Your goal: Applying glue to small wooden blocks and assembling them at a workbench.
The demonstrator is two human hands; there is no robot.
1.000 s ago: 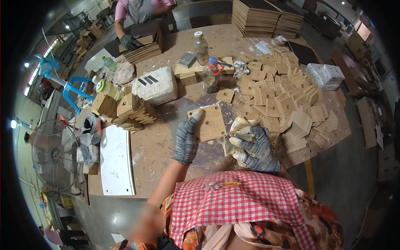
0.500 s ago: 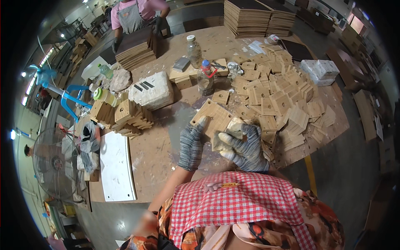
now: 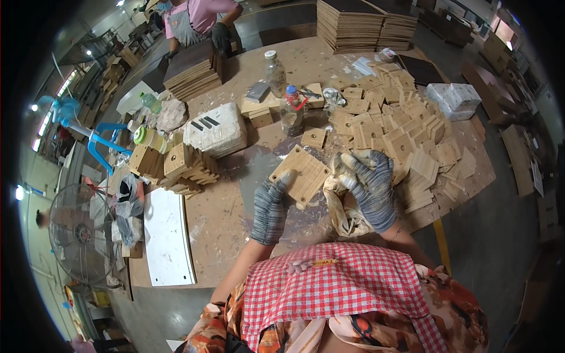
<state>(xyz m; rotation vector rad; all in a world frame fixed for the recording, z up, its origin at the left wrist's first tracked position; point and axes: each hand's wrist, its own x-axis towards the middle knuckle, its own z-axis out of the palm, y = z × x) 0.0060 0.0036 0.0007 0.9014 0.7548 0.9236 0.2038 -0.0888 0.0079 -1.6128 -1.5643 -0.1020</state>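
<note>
A square light-wood board [image 3: 301, 175] with holes near its corners is tilted up over the table. My left hand [image 3: 271, 206], in a grey knitted glove, grips its left edge, thumb on the face. Just right of the board, my right hand [image 3: 372, 185] wears a similar glove with pale, worn fingertips. Its fingers are bent round a cream rag [image 3: 347, 215], which hangs down in folds below them. Whether anything else is inside that hand is hidden.
A heap of small wooden boards [image 3: 406, 135] spreads to the right. Bottles [image 3: 291, 112] stand beyond my hands. At left are stacked wooden pieces [image 3: 182, 167], a white wrapped block [image 3: 216, 129], a white panel [image 3: 166, 235] and a fan [image 3: 81, 232]. A co-worker [image 3: 200, 23] stands across the table.
My right hand has drawn back to the right, off the board. The greyish pad seen at its fingers is out of sight, and the cream rag now hangs there. The left hand keeps its hold.
</note>
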